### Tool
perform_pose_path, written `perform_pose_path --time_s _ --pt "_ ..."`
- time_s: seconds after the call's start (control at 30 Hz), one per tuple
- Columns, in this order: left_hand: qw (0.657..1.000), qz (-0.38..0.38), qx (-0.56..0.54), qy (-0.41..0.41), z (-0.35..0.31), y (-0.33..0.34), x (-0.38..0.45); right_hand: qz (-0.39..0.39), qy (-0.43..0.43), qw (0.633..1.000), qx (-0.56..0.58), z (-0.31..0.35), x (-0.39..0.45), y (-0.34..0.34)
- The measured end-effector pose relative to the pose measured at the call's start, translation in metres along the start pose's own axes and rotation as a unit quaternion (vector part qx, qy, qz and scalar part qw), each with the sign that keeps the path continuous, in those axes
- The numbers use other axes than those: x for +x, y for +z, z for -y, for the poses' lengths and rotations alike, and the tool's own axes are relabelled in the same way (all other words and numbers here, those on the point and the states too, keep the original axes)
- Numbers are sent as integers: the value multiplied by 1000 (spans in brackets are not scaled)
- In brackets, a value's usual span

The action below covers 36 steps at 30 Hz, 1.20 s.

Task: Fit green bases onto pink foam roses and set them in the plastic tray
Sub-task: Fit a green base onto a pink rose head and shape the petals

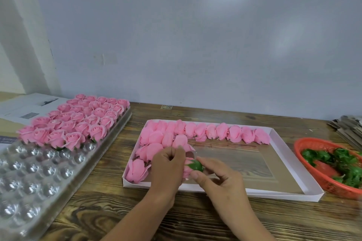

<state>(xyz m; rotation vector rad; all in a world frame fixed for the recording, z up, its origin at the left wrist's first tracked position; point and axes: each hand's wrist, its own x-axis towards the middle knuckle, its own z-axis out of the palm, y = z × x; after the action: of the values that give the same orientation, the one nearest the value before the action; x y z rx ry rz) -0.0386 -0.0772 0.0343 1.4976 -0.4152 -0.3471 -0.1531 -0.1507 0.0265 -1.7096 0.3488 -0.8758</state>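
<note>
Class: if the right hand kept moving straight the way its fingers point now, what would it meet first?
Probably the left hand: the right hand pinches a green base against the pink foam rose the left hand grips.

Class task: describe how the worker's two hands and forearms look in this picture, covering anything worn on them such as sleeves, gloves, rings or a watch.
Both the left hand and the right hand are bare, with no gloves. No ring, watch or bracelet shows on either. The forearms are uncovered as far as the bottom edge of the picture; no sleeve comes into view. Fingernails look short and unpainted.
</note>
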Motion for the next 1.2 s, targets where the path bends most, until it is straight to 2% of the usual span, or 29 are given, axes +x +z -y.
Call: perform_pose_path --time_s 0.23,0.4,0.57,0.83,1.0,1.2 --pt "995 -23 42 82 2 2 -3 5 -3 999 -39 3 -2 2" --pt "997 -21 43 64 5 3 0 11 32 996 -81 5 -5 1" --pt "998 -31 38 49 4 -1 3 -14 -25 992 -124 2 -9 0" --pt "1000 -17 3 4 5 -2 5 -27 -83 989 -121 -1 -9 -1" --pt "998 -30 46 39 3 -1 4 -22 12 999 -44 -3 -6 0" --pt "996 -10 54 66 3 0 1 -17 14 999 -37 -6 -4 -1"
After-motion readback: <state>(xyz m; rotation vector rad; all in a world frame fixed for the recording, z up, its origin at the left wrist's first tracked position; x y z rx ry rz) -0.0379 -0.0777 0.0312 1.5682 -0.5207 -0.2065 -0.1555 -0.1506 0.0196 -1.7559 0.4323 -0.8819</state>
